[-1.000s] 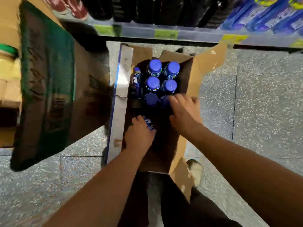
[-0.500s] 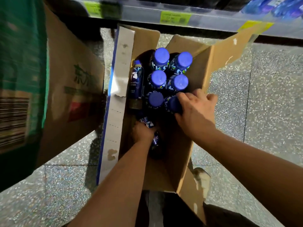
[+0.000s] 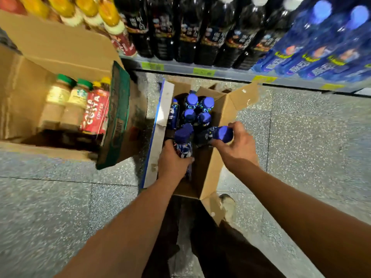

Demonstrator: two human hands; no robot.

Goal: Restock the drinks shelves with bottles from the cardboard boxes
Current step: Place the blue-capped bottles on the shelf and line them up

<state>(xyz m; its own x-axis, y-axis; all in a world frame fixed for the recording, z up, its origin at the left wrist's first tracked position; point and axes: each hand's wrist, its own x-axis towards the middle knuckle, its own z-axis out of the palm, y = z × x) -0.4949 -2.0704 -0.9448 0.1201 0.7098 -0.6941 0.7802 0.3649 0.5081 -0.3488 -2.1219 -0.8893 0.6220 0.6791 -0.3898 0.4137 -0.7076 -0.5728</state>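
Camera lifted: drinks shelf (image 3: 200,72) now shows above open brown cardboard box (image 3: 222,115) on floor. Both bottles risen from box: left hand (image 3: 171,163) wraps upright blue-capped dark plastic bottle (image 3: 183,141); right hand (image 3: 239,147) clasps second blue-capped bottle (image 3: 218,134), tilted, near its cap.

shelf bottles (image 3: 190,37) blurred, boxed bottles (image 3: 189,113) mostly hidden

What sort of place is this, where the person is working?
Most likely a shop's drinks aisle: dark bottles fill a shelf with yellow price tags along its edge, and an open cardboard box of blue-capped bottles sits on the floor.
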